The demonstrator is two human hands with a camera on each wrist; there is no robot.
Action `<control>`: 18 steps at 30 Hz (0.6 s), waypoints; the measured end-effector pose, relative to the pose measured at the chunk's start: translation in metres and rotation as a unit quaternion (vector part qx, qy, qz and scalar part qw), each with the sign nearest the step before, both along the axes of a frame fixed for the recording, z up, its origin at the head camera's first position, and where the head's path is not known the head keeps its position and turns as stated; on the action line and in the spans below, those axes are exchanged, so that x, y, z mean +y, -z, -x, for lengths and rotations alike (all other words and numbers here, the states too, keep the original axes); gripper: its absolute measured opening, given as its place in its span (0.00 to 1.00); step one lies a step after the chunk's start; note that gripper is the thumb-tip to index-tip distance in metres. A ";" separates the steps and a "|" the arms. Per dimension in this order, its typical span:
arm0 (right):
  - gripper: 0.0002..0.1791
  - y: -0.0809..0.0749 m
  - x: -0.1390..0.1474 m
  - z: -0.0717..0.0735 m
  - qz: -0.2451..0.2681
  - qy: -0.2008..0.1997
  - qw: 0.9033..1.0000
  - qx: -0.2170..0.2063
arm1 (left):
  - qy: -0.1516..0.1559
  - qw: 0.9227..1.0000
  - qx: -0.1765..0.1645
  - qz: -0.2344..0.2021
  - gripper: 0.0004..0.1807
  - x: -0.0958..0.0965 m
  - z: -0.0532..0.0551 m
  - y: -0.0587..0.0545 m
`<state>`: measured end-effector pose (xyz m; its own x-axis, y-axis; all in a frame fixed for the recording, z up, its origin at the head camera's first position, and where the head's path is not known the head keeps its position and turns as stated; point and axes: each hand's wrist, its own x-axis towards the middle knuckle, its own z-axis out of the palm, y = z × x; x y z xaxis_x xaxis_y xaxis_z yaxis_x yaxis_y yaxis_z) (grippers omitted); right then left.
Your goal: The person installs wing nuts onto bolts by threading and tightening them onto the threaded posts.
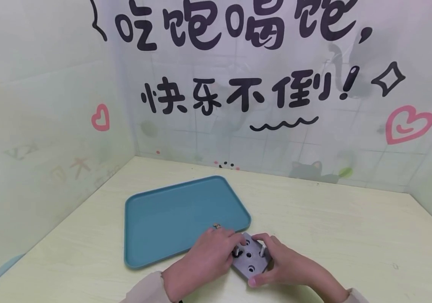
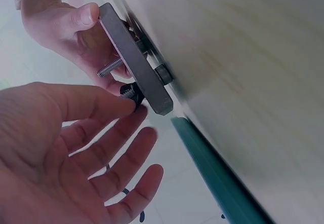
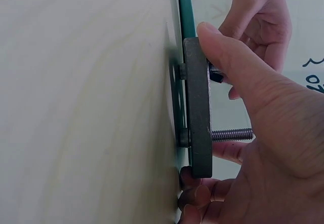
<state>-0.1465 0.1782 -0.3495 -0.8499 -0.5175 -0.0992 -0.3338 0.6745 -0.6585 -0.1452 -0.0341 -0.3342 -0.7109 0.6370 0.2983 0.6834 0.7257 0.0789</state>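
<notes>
Right hand [image 1: 287,263] clamped across plate edges, left hand [image 1: 211,249] pinching nut.
Metal plate [image 1: 258,260] sits by the near right corner of the blue tray [image 1: 170,227], bolt heads facing the tabletop [image 1: 352,235]; can't tell if they touch it. Two bolts stick up through it: bare bolt [image 3: 232,135] beside right palm, the other carries the black nut [image 2: 137,98], gripped between left thumb and finger.

Plain teal on the tray [image 1: 178,219], dull grey on the plate [image 2: 132,57], silvery on the bolts [image 3: 232,135], black on the nut [image 2: 138,97] and lettering [image 1: 245,99], cream with faint grain on the desk [image 1: 333,227], beige on the sleeves [image 1: 147,290], pink on the hearts [image 1: 389,126], and whitish with thin grid on the wall [image 1: 219,139].
</notes>
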 end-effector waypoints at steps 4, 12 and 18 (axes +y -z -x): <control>0.47 0.000 0.000 0.000 -0.004 -0.001 1.000 0.004 | -0.008 1.000 -0.009 -0.002 0.12 -0.001 0.001 0.000; 0.47 0.000 0.000 0.001 0.000 -0.003 1.000 -0.001 | -0.032 0.998 -0.045 0.015 0.07 0.000 0.001 -0.003; 0.47 0.000 0.001 0.001 -0.004 -0.002 1.000 -0.001 | -0.038 0.998 -0.040 0.015 0.07 0.000 0.000 -0.003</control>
